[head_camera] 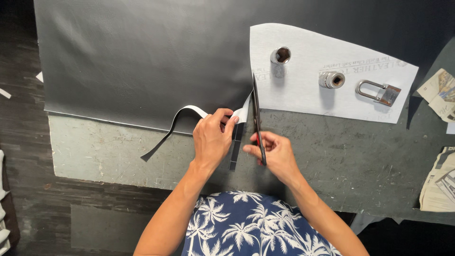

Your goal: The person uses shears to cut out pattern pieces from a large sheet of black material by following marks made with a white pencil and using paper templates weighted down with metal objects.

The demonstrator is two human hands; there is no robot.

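A large black leather sheet point(142, 57) covers the far part of the grey worktable point(341, 156). A white-backed flap of it point(313, 71) lies folded over at the right. My right hand point(277, 154) grips a pair of black scissors point(256, 114) whose blades point away from me into the sheet's edge. My left hand point(212, 140) pinches a narrow cut strip point(177, 123) that curls away to the left, black on one side and white on the other.
Two metal sockets point(280, 55) point(332, 79) and a padlock point(379, 91) rest on the white flap as weights. Folded newspapers point(438, 182) lie at the table's right edge, with more paper point(441, 92) above. Dark wooden floor point(23, 142) shows at the left.
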